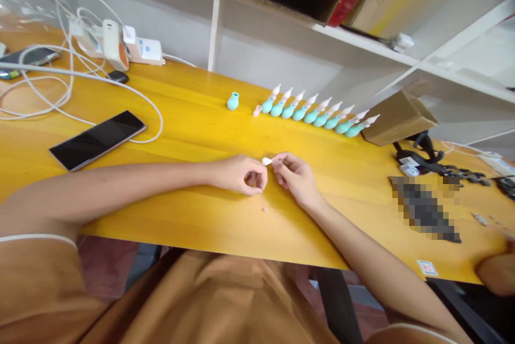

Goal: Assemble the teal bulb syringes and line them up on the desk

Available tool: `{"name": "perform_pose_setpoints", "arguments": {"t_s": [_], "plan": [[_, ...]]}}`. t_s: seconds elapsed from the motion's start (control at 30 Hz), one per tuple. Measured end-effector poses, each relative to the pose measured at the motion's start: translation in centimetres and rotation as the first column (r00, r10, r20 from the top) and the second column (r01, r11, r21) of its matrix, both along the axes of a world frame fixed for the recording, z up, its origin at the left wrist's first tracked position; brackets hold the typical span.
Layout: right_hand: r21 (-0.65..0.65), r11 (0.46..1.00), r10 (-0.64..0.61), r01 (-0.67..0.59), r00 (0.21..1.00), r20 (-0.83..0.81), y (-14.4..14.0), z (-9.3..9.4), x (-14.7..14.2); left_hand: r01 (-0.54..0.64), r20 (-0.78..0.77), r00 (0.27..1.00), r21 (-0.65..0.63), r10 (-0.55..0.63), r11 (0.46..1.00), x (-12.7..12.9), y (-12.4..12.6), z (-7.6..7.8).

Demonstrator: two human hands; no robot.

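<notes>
My left hand (240, 174) and my right hand (295, 175) rest on the yellow wooden table (193, 118), fingertips meeting. Between them sits a small white tip piece (266, 161), pinched by my right fingers, with my left fingertips close beside it. A tiny pale bit (264, 209) lies on the table just below my hands. Farther back stands a row of several teal bulbs with pale nozzles (317, 111), leaning right. A lone teal bulb (233, 101) without a nozzle stands left of the row, and a loose pinkish nozzle (257, 111) lies between them.
A dark phone (97, 139) lies at the left with white cables (60, 86) and chargers (115, 43) behind. A cardboard box (398, 118) sits right of the row, black cables (434, 164) beyond. Another person's arm (497, 271) shows at the far right. Shelves rise behind.
</notes>
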State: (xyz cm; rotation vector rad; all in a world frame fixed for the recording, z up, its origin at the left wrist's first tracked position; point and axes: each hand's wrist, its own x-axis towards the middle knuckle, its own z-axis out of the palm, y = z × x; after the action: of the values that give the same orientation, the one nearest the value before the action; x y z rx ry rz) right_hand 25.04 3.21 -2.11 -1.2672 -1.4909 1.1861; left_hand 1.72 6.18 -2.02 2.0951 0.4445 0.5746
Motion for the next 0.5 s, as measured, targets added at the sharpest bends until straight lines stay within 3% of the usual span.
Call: {"name": "perform_pose_setpoints", "arguments": {"t_s": [0.17, 0.33, 0.5], "plan": [[0.017, 1.000, -0.019, 0.021, 0.996, -0.093, -0.3, 0.0, 0.2, -0.101, 0.137, 0.978, -0.356, 0.159, 0.929, 0.3, 1.2, -0.2], [0.008, 1.000, -0.014, 0.015, 0.988, -0.151, 0.1, -0.2, 0.7, -0.117, 0.193, 0.952, -0.493, 0.239, 0.862, 0.2, 1.7, 0.2], [0.018, 0.998, 0.057, -0.054, 0.974, -0.221, 0.3, -0.3, 1.0, -0.148, 0.207, 0.931, -0.538, 0.300, 0.830, 0.1, 1.8, 0.4]]}}
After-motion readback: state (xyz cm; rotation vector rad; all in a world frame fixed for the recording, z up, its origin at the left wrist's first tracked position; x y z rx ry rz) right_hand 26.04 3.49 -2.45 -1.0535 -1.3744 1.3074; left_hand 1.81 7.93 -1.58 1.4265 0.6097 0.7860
